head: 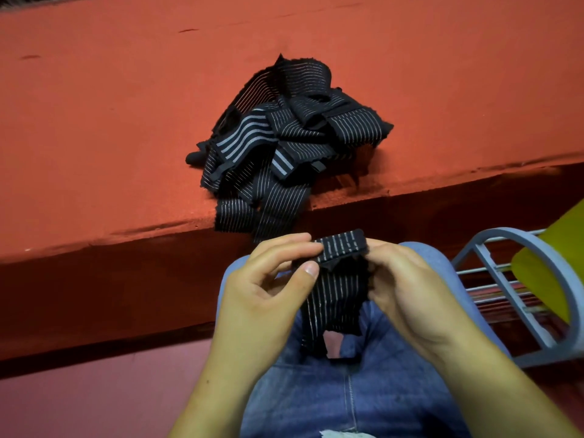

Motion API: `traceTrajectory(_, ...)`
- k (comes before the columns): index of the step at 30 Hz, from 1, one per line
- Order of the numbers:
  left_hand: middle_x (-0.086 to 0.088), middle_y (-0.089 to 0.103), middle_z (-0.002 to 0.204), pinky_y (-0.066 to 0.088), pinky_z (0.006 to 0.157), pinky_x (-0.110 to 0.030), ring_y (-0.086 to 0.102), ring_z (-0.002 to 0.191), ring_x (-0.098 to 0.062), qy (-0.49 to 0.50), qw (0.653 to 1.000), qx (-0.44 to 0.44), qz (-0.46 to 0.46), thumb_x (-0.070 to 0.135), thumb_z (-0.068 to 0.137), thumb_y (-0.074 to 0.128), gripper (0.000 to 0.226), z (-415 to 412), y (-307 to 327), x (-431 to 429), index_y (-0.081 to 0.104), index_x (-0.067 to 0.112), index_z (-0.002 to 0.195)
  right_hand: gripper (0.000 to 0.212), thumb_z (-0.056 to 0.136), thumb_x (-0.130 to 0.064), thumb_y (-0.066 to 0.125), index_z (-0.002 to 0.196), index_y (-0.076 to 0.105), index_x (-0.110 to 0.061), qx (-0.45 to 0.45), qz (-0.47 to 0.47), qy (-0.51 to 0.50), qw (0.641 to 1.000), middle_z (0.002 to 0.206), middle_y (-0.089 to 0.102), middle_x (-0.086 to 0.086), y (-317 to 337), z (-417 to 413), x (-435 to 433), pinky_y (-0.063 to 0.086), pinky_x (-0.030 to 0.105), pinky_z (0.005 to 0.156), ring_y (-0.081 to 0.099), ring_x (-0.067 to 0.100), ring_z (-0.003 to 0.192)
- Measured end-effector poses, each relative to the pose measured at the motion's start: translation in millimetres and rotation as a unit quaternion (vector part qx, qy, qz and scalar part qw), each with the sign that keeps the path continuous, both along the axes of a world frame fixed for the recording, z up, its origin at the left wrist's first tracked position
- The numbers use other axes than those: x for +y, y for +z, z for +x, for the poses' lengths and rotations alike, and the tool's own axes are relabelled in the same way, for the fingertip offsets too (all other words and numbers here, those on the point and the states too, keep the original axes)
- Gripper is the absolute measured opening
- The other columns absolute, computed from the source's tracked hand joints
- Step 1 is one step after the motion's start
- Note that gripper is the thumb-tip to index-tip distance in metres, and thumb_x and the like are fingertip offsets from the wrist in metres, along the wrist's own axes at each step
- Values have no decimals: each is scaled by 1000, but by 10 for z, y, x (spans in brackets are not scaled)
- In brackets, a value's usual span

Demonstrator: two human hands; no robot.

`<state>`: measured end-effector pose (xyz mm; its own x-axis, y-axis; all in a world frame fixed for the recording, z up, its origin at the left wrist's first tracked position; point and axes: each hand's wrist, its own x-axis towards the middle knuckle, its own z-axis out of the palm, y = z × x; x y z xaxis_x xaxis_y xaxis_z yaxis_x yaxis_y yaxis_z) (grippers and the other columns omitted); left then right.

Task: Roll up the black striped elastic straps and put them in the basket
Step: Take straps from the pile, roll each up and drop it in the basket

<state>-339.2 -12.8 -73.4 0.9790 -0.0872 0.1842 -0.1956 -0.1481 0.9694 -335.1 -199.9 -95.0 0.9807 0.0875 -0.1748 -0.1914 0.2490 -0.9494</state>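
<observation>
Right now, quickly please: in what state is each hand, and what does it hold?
Left hand: fingers and thumb pinch the rolled end of the black striped strap.
Right hand: curled round the same strap's right edge.

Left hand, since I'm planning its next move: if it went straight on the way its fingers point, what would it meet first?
The strap: the left hand points its fingers rightward at the rolled end, which they already pinch. Just past it is the right hand, holding the same strap; the depth between is unclear.
</observation>
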Motion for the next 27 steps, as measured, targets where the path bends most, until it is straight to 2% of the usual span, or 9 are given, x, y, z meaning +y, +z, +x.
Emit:
traceTrajectory(2, 8, 72, 123, 53, 94, -20, 68, 117, -13, 4, 1000, 7, 1, 2, 89, 75, 29, 0, -14, 7, 80, 27, 101, 41, 87, -46, 57, 102, 83, -18, 20, 31, -4, 999, 110, 75, 19, 3, -14, -3, 37, 55, 85, 60, 35, 100)
traceTrajectory(5, 4, 73, 119, 56, 89, -21, 70, 112, -16, 8, 1000, 16, -10, -2, 88, 76, 33, -17, 8, -4, 78, 26, 105, 45, 94, -57, 64, 110, 80, -17, -9, -15, 14, 1000, 114, 75, 25, 29, -37, 4, 51, 53, 91, 71, 34, 101)
traceTrajectory(9, 5, 77, 105, 57, 78, -18, 75, 91, -7, 2, 998, 39, -40, -10, 86, 73, 41, -41, 59, -33, 73, 20, 115, 29, 93, -37, 66, 112, 80, -20, -44, -53, 15, 998, 106, 80, 18, 50, -47, 19, 55, 63, 100, 75, 41, 105)
traceTrajectory(13, 17, 76, 101, 51, 77, -7, 70, 89, 5, 1, 998, 60, -30, -4, 87, 74, 43, -61, 112, -41, 70, 21, 122, 27, 93, -36, 66, 110, 80, -21, -62, -66, 5, 996, 103, 80, 17, 58, -49, 26, 58, 59, 93, 76, 40, 100)
traceTrajectory(15, 7, 76, 102, 50, 77, -7, 69, 87, 3, 10, 998, 61, -26, 3, 86, 77, 40, -50, 104, -32, 73, 25, 119, 28, 92, -37, 66, 110, 80, -21, -68, -71, 2, 995, 102, 80, 16, 59, -46, 25, 60, 52, 89, 78, 37, 98)
traceTrajectory(17, -1, 77, 101, 52, 79, -11, 71, 89, -8, 19, 998, 58, -26, 7, 85, 79, 36, -35, 84, -25, 75, 27, 115, 29, 91, -39, 67, 109, 80, -21, -69, -73, 0, 995, 102, 81, 14, 53, -42, 20, 60, 48, 88, 78, 34, 98)
traceTrajectory(19, 2, 79, 99, 54, 79, -13, 73, 91, -13, 23, 998, 53, -33, 6, 85, 78, 34, -27, 80, -29, 76, 24, 113, 30, 90, -41, 66, 108, 81, -22, -65, -71, 2, 995, 101, 81, 14, 50, -42, 22, 60, 46, 88, 78, 33, 98)
traceTrajectory(22, 6, 79, 98, 53, 78, -12, 74, 89, -9, 18, 997, 58, -37, 5, 85, 78, 32, -28, 78, -30, 75, 22, 112, 29, 92, -42, 64, 106, 82, -23, -74, -80, 3, 994, 100, 80, 18, 47, -43, 26, 58, 57, 90, 75, 43, 100)
traceTrajectory(27, 5, 79, 102, 54, 81, -13, 74, 94, -10, 7, 995, 77, -64, 4, 87, 75, 33, -26, 63, -37, 74, 20, 115, 27, 94, -43, 63, 108, 81, -26, -90, -92, 0, 992, 101, 81, 12, 23, -25, 20, 59, 49, 90, 76, 38, 101)
